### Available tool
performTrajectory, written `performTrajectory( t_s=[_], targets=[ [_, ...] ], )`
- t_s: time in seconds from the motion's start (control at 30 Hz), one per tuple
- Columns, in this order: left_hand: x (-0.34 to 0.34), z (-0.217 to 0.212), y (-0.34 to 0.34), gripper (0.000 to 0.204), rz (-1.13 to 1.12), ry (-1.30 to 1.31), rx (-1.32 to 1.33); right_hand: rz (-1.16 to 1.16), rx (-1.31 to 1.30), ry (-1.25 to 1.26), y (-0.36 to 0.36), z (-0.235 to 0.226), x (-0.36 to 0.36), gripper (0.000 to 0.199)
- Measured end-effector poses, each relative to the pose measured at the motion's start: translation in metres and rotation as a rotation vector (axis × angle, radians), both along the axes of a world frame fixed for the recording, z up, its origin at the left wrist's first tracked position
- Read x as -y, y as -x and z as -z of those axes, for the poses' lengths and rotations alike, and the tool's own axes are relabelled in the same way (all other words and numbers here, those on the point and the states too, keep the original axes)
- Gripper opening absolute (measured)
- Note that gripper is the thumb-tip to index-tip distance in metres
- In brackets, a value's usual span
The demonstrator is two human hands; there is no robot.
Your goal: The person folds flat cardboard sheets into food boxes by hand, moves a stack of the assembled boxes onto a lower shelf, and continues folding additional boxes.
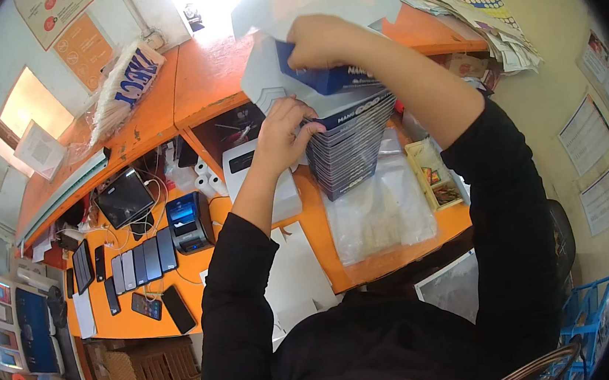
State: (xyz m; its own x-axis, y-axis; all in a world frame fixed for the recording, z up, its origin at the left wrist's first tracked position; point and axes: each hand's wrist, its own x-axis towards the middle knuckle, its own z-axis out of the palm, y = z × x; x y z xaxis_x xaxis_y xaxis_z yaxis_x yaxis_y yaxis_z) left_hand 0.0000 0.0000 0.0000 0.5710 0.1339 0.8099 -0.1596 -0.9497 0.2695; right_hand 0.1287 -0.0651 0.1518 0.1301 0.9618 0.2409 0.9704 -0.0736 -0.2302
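Observation:
A tall stack of flat dark blue boxes (349, 157) stands upright in front of me on the orange desk. My left hand (285, 131) grips the stack's upper left corner, thumb over the front edge and bent fingers on top. Above the stack is a blue box with white lettering (333, 77), beside pale grey carton panels (258, 69) that spread open. My right hand (326, 43) is closed in a fist at the blue box's top edge. What its curled fingers hold, if anything, is hidden.
Clear plastic bags (381, 215) lie by the stack, beside a small yellow tray (436, 174). Several phones (145, 262), a black receipt printer (189, 223) and a tablet (125, 199) fill the desk's left. Papers (483, 15) pile on the right of the orange shelf (211, 74).

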Motion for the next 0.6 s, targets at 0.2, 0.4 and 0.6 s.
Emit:
performTrajectory(
  t_s=[0.2, 0.4, 0.6],
  targets=[
    [0.002, 0.003, -0.010, 0.024, -0.035, 0.096, 0.045, 0.050, 0.246, 0.188, 0.012, 0.026, -0.004, 0.023],
    [-0.001, 0.014, -0.010, 0.021, 0.040, 0.184, 0.088, 0.087, 0.164, -0.030, 0.009, 0.062, -0.015, 0.021],
    [-0.002, 0.018, -0.008, 0.017, 0.114, 0.551, 0.056, -0.069, 0.123, 0.010, 0.025, 0.072, 0.001, 0.043]
  ],
)
